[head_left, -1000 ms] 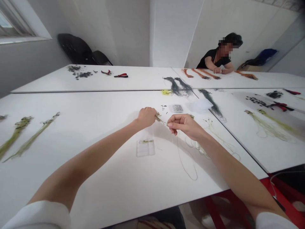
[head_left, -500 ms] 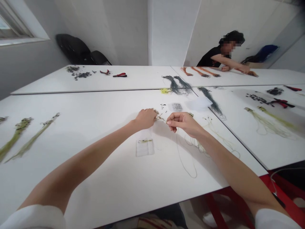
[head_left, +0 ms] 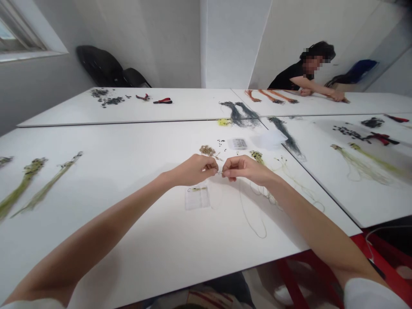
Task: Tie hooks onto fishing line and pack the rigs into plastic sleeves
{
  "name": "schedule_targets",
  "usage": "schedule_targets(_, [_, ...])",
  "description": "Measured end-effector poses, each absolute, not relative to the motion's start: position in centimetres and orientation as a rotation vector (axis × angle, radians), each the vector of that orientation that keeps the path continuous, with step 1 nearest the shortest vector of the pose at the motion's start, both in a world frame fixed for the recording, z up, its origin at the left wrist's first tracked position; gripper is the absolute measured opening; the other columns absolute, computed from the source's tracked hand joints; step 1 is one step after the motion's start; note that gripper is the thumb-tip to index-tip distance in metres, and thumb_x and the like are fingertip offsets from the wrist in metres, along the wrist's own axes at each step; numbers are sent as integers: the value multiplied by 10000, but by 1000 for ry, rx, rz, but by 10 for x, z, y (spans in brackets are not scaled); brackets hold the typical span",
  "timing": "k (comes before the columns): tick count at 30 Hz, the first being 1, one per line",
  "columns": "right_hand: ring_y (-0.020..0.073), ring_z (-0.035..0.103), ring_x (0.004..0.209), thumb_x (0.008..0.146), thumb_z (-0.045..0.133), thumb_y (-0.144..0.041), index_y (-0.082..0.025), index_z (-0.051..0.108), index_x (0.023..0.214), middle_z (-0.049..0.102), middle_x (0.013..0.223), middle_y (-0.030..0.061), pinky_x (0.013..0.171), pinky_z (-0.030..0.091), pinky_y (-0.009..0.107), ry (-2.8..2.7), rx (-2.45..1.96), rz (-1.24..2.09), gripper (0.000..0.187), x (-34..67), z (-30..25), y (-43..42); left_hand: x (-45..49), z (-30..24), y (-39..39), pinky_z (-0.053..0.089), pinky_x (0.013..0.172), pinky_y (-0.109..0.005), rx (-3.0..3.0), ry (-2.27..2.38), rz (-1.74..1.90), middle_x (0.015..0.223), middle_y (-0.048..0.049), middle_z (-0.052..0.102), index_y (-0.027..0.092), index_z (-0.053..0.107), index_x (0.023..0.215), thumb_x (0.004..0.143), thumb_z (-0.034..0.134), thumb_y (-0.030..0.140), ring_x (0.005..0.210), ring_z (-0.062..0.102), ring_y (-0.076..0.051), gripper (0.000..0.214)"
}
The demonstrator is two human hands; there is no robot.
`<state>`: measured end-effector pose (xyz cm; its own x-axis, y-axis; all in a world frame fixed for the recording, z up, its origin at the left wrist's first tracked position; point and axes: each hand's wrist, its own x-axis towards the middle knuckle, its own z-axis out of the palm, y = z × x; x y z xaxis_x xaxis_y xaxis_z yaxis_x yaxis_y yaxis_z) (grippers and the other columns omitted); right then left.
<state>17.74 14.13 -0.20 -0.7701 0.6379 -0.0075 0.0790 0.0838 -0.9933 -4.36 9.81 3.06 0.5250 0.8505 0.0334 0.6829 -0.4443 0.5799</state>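
My left hand and my right hand meet above the white table, fingertips almost touching. Both pinch a short, thin strand with a small metal hook between them. A tan tangle of rigged line lies just beyond my left hand. A pale loop of fishing line trails from under my right wrist toward the table's front edge. Below my left hand sits a flat clear plastic box holding a small greenish rig.
Small black beads and a compartment box lie ahead. Green line bundles lie left; grey ones lie beyond. A person leans over orange bundles at the far table. Red-handled pliers lie far left.
My left hand has moved off the tan tangle, leaving it uncovered, and has come toward my right hand. The far person's arm now stretches further right.
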Motion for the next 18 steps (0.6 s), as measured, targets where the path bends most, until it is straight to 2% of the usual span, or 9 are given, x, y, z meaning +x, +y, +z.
schedule_targets(3, [121,572,660,738,752,-292,-161,710,815,643,750,26,662,483,280,-1933,-643,1822,158,177,0,139,-41,32,90,457,712,-271,2143,1257,553,881,-13,697,203,671,880,877,520,306,803,621,-163,182])
schedule_targets(9, [135,603,685,751,755,-290,-162,725,816,663,738,36,735,491,310,-1814,-607,1739,147,174,5,130,-35,23,79,476,781,-303,1657,1192,915,828,-34,673,169,667,939,885,567,374,806,611,-157,234])
schedule_targets(15, [148,615,717,747,763,-293,-170,728,819,668,739,35,752,492,323,-1771,-572,1702,147,170,2,126,-33,13,66,442,888,-351,1302,1112,1010,1010,-68,687,181,655,1110,817,683,370,932,608,-182,350])
schedule_targets(18, [145,614,730,764,747,-282,-171,721,831,662,738,27,753,491,310,-1810,-567,1693,132,169,1,122,-31,8,60,425,866,-332,1272,1078,995,998,-58,677,181,681,1019,835,660,359,920,586,-169,256])
